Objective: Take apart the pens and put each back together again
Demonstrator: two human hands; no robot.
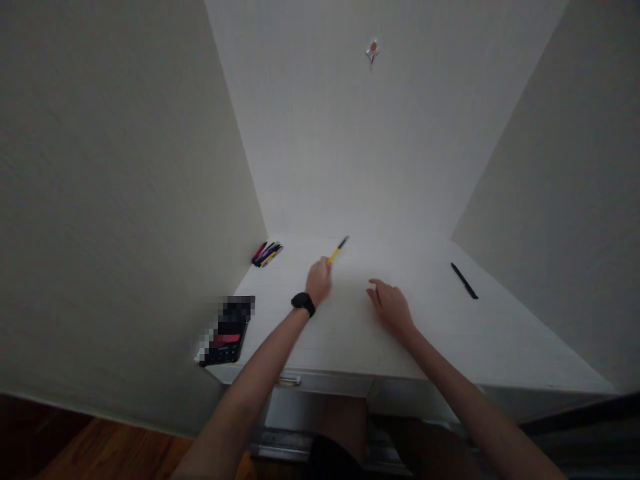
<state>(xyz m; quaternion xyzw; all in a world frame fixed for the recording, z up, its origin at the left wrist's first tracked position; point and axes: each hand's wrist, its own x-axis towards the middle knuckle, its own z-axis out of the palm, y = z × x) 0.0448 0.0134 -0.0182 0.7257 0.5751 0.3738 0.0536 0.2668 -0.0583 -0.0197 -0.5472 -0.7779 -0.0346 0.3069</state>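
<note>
My left hand (319, 281), with a black watch on its wrist, is closed around a yellow pen with a black tip (338, 250) and holds it pointing up and away over the white desk (350, 333). To its right my right hand (391, 307) rests on the desk top, fingers loosely spread and empty. A bundle of coloured pens (267, 254) lies at the desk's far left corner. A single black pen (465, 281) lies on the right side of the desk.
A dark phone-like device (227, 333) sits at the desk's front left edge. Walls close in the desk on the left, back and right. A drawer with a metal handle (289, 381) is below the desk front. A small object (372, 51) hangs on the back wall.
</note>
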